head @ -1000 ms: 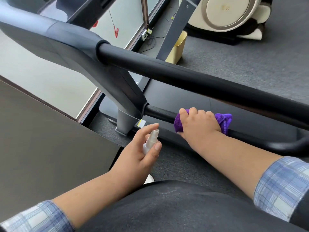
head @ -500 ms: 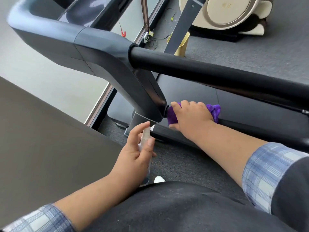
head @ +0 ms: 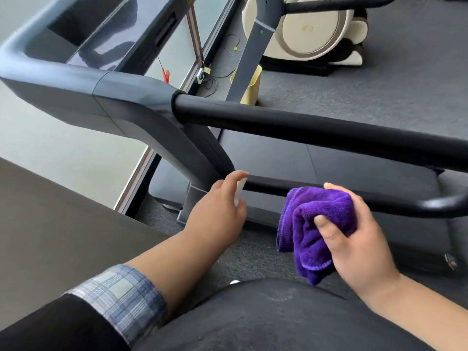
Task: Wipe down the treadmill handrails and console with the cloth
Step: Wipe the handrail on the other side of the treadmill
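Both hands are busy: the left hand grips a spray bottle, the right hand holds the bunched cloth off the lower rail, so loose folds might snag.

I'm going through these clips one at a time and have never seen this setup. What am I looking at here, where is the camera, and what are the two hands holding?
No robot here: a person wears a wide-angle camera on the head, so you look forward and down along their own arms.

The big dark machine is a treadmill. Its console is at upper left, the thick padded handrail crosses the middle, and a thinner lower rail runs beneath it, above the dark carpet.

The right hand grips a bunched purple cloth, held off the rails just now. The left hand holds a small pale spray bottle, blurred, near the lower rail.

Behind stand a yellow bin and a cream-coloured exercise machine.
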